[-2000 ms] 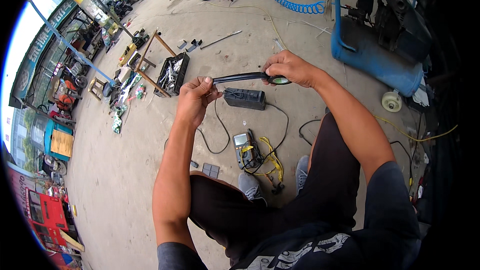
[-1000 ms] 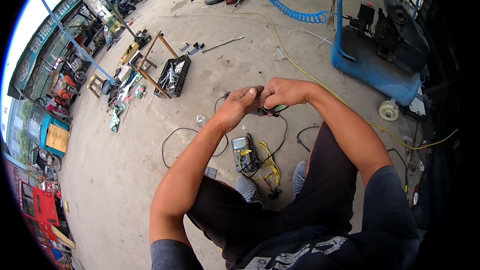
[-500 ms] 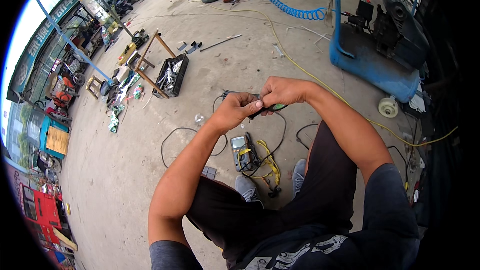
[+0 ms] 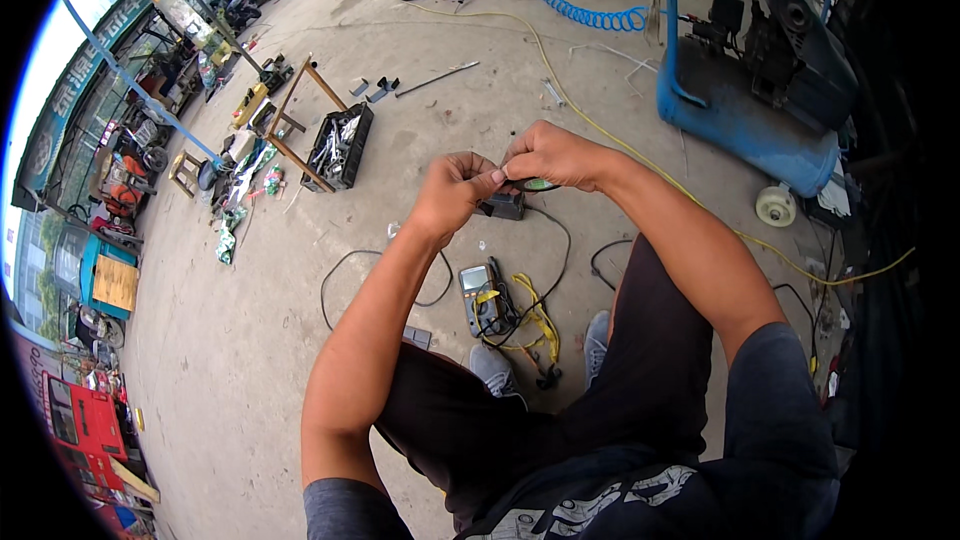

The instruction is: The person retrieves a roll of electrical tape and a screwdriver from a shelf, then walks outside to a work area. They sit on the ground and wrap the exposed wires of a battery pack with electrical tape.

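Hands pressed together, left hand [image 4: 455, 190] and right hand [image 4: 550, 155] pinching green-black tape roll [image 4: 535, 184].

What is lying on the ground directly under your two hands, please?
Below the left hand and right hand a small black box with a black cable shows. Its upper part is covered by the hands.

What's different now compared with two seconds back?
The left hand and right hand, then spread along a dark strip, have closed together, fingertips touching over a small green-and-black roll. The black box, multimeter and tool tray stayed on the floor.
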A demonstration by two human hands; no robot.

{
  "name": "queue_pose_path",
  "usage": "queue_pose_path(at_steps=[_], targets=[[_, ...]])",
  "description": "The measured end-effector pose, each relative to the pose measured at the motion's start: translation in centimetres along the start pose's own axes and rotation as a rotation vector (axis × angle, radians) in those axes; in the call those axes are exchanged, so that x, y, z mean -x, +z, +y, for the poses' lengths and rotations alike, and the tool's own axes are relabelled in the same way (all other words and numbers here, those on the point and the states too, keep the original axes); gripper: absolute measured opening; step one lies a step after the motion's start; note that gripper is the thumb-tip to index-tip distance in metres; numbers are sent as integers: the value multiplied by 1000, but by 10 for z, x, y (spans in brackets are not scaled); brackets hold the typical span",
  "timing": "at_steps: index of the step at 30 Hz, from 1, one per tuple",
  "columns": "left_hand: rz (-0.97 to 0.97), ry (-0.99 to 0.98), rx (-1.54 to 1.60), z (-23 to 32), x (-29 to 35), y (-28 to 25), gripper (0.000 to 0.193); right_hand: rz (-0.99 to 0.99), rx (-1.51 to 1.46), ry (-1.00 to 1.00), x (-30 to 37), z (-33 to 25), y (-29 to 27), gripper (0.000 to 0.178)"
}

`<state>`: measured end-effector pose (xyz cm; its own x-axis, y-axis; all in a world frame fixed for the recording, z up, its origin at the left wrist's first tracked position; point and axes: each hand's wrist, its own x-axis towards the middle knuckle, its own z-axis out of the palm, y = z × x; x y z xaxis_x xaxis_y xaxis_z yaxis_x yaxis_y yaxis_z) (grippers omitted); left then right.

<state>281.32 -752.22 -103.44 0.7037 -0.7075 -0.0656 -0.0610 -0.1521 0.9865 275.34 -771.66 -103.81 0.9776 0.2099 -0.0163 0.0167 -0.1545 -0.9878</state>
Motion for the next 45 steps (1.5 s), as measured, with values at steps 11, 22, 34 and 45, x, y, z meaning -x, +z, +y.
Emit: queue_pose_path(at_steps=[11,22,34,45], targets=[[164,224,-280,2,2,0,14,166,-128,-95,-16,6,18,22],[230,376,-183,23,25,1,14,603,-57,11,-31,10,-3,23],[317,329,-46,36,41,-20,24,105,114,273,-40,25,34,19],[340,317,-103,34,58,-26,23,-134,620,228,-70,212,216,23]])
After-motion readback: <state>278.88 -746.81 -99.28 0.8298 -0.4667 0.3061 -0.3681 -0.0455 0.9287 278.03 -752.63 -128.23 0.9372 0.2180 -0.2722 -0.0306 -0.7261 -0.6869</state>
